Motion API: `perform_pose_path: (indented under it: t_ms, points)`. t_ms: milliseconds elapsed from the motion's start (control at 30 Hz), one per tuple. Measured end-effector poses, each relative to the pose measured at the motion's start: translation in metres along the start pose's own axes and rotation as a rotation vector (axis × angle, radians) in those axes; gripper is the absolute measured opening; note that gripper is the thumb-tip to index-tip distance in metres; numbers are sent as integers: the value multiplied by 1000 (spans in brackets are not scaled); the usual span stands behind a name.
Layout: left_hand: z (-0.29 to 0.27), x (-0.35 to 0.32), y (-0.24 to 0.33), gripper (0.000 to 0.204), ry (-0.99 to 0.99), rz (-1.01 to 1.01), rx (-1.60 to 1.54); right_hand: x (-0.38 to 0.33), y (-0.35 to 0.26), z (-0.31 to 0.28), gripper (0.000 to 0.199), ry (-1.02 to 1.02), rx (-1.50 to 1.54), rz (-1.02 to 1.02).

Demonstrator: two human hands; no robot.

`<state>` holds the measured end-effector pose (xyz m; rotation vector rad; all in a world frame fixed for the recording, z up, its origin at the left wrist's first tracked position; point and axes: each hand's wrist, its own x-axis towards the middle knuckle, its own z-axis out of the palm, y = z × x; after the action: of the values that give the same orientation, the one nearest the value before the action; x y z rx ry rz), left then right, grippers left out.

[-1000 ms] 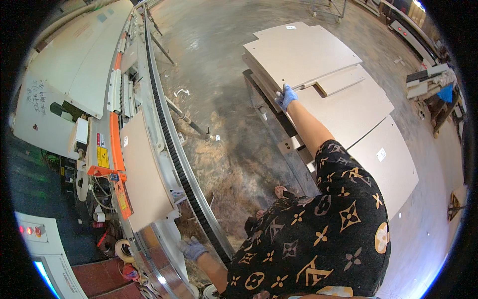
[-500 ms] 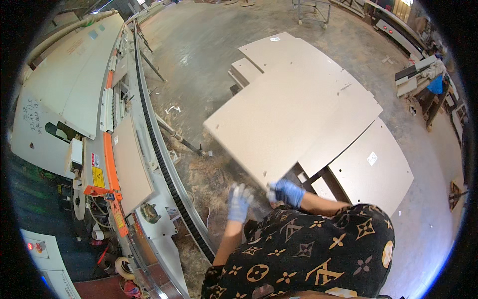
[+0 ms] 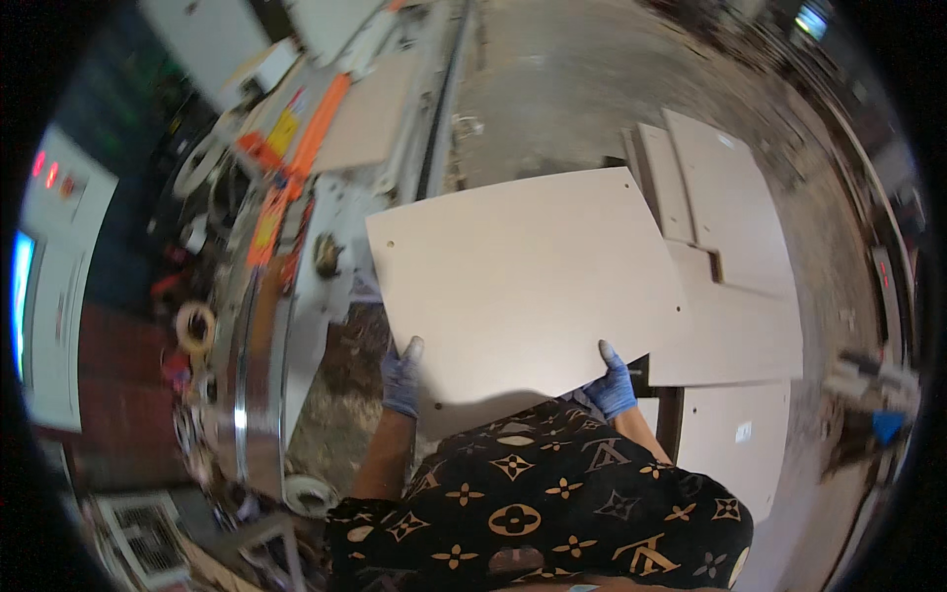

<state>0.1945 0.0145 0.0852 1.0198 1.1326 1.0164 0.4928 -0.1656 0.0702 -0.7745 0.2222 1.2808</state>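
A large beige panel [image 3: 523, 286] with small drilled holes near its corners is held out in front of my body. My left hand [image 3: 401, 377], in a blue-grey glove, grips its near left edge with the thumb on top. At the near right edge my right hand [image 3: 612, 383], gloved alike, holds the board the same way. On both hands the fingers beneath the board are hidden. To the right of the held board lies a stack of similar panels [image 3: 760, 335], partly covered by it.
A long edge machine with an orange rail [image 3: 321, 123] runs along the left, with another panel [image 3: 370, 113] on it. A white control cabinet [image 3: 64, 296] stands at far left. Rolls of tape [image 3: 195, 327] sit below the rail. At right is a rack with a blue cloth [image 3: 888, 426].
Both hands have taken hold of a panel, lifted it off the stack and carried it left toward the machine. My view has turned left.
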Motion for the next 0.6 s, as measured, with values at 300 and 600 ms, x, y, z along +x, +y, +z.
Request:
perform_pose_path:
  t_ms: [300,600]
  points:
    - [-138,-117,-35,50,573,-47,-158,69,94,94,49,-419,-326,452]
    - [-195,-146,-77,59,684,-26,-576,117,218,165,38,-381,-692,664]
